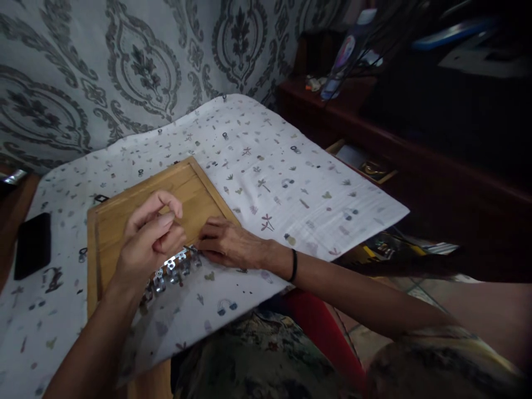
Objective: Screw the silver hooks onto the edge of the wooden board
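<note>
My left hand [152, 235] hovers over a wooden board [120, 216], with thumb and forefinger pinched together on something too small to make out. Below it a strip of shiny metal pieces [172, 270] lies along the board's near edge. My right hand [226, 244], a black band on its wrist, rests flat on the cloth at the strip's right end, fingers pressed on the end of the strip.
A white printed cloth [291, 194] covers the table. A black phone [33, 244] lies at the left edge. A dark wooden cabinet [415, 149] with clutter stands at the right, a patterned wall behind, a red stool [316, 327] below.
</note>
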